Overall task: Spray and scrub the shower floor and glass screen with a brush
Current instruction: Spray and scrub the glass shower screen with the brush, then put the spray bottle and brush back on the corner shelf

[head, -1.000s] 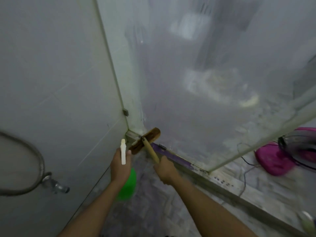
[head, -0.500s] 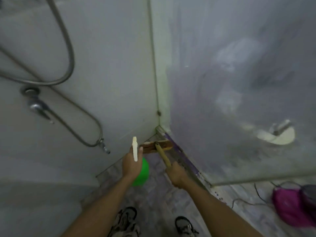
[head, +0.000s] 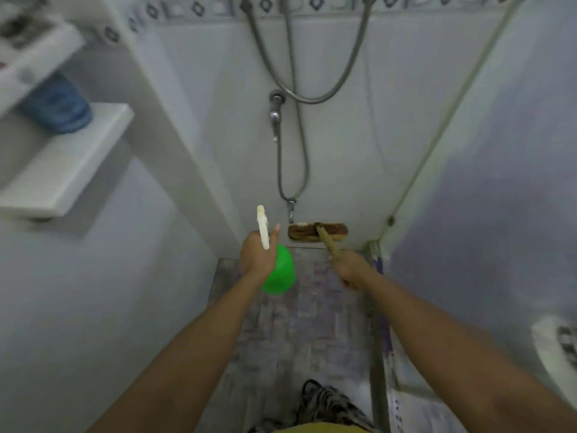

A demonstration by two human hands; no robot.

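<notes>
My left hand [head: 257, 256] grips a green spray bottle [head: 280, 273] by its white trigger head, which sticks up above my fingers. My right hand [head: 351, 269] holds the wooden handle of a scrub brush [head: 317, 232]. The brown brush head lies at the foot of the back tiled wall, where the wall meets the shower floor [head: 307, 323]. The misted glass screen [head: 499, 182] rises along the right side.
A metal shower hose [head: 293, 120] and tap hang on the back wall above the brush. White shelves [head: 62, 170] with a blue container jut out at the left. My patterned shoe [head: 327, 404] stands on the floor near the bottom edge.
My view has swung left from the glass corner to the back wall. The brush head has moved from the glass screen's base along to the foot of the tiled wall.
</notes>
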